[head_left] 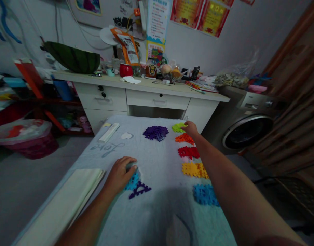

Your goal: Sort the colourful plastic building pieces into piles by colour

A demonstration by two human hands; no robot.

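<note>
On the cloth-covered surface (159, 164), notched plastic pieces (194, 169) look mostly colour-grouped; light-blue square tile (132, 182), dark-purple triangle (141, 189) ungrouped. Left hand (121, 173) over tile, right hand (192, 129) at lime-green pile (177, 127); grips unclear.

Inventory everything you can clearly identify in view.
Cloth-covered table: one, pale blue, centre
Notched-piece pile: one, purple, table's far middle
Similar piles: five; lime, orange, red, yellow, blue; table's right
Triangular piece: one, purple, table's near middle
Flat pieces: uncountable, light blue, beside triangle
Bar: one, white, table's far left
Flat object: one, cream, table's near left
Desk: one, white, behind
Watermelon piece: one, green, desk's left
Pouch: one, orange, desk
Washing machine: one, grey, right
Bin: one, pink, left
Left hand: one, over light-blue pieces
Right hand: one, at lime pile
</note>
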